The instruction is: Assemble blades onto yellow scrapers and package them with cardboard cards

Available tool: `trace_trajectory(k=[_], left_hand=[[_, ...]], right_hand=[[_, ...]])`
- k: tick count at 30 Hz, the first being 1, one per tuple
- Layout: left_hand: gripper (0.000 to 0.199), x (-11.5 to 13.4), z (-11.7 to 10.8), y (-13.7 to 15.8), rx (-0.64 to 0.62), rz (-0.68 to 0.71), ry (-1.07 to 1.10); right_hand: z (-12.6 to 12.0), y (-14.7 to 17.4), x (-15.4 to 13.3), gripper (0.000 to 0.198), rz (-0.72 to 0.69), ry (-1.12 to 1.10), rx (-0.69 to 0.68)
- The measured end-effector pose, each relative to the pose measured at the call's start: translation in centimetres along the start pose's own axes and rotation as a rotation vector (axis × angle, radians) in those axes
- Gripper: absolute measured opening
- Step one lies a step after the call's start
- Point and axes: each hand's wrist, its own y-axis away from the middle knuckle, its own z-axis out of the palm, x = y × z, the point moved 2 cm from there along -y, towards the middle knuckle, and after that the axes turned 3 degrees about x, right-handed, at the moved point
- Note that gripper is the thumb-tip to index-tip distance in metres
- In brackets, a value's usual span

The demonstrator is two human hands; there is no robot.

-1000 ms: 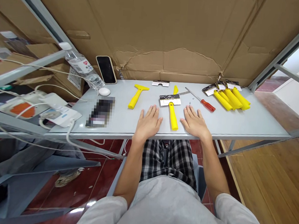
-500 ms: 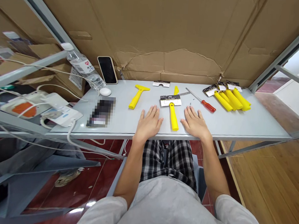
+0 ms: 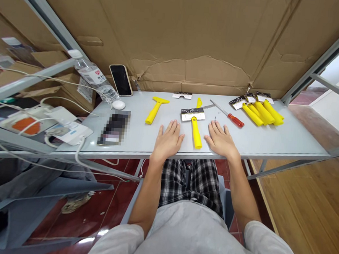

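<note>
A: Left hand [image 3: 168, 139], up to what?

B: Laid palm down on the desk [image 3: 137, 136] at the near edge, fingers [image 3: 173, 126] open, stretched out and slightly spread.

A: And the right hand [image 3: 221, 140]?

B: Same deal tbh. Palm down at the near edge, fingers open and pointing to the far edge, thumb turned inward.

A: Anything between the two?

B: Yep, a yellow handle [image 3: 196, 133], lying lengthwise with one end toward the near edge, just beside the right thumb but apart from both hands. Black-and-white card [image 3: 193, 114] across its far end. Just past that, a yellow tip [image 3: 199, 102] and a thin metal strip [image 3: 208, 106], partly hidden by the card. Can't tell if joined.

A: Other stuff on there?

B: Yellow T-shaped tool [image 3: 156, 111] lying aslant, between the left hand and the far edge. Beyond the right fingertips, tiny bits [image 3: 215, 118], too small to make out, then a red screwdriver [image 3: 235, 120], tip toward the far edge. Toward the far right corner, a bunch of yellow handles [image 3: 262, 112] with cards. Loose card [image 3: 182, 95] at the middle of the far edge. White mouse [image 3: 118, 104] near the far left corner, right by a tilted phone [image 3: 121, 80].
</note>
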Motion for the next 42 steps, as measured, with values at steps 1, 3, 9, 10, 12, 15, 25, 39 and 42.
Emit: trace_trajectory(k=[1, 3, 9, 10, 12, 15, 25, 39, 42], left_hand=[[0.076, 0.0, 0.0, 0.0, 0.003, 0.001, 0.0], [0.076, -0.02, 0.02, 0.01, 0.007, 0.002, 0.0], [0.076, -0.1, 0.09, -0.02, 0.002, 0.003, -0.003], [0.076, -0.11, 0.09, -0.03, 0.0, 0.001, -0.003], [0.076, -0.09, 0.08, -0.04, -0.003, -0.002, -0.001], [0.076, -0.03, 0.01, -0.02, -0.006, -0.005, 0.0], [0.077, 0.0, -0.05, 0.01, -0.015, -0.004, -0.006], [0.076, 0.11, -0.16, 0.11, -0.017, -0.005, -0.023], [0.077, 0.02, -0.01, 0.09, -0.009, 0.0, -0.012]], right_hand=[[0.0, -0.01, 0.0, 0.09, -0.003, -0.002, 0.003], [0.0, -0.02, 0.0, 0.09, -0.004, -0.001, 0.007], [-0.23, 0.08, -0.17, 0.09, -0.001, 0.002, 0.0], [-0.28, 0.11, -0.21, 0.09, 0.001, 0.004, -0.003], [-0.32, 0.14, -0.25, 0.09, 0.008, 0.01, -0.012], [-0.3, 0.14, -0.25, 0.089, 0.013, 0.014, -0.015], [-0.46, 0.14, -0.36, 0.089, 0.013, 0.014, -0.017], [-0.78, 0.37, -0.59, 0.088, 0.03, 0.048, -0.045], [-0.6, 0.29, -0.48, 0.088, 0.02, 0.042, -0.028]])
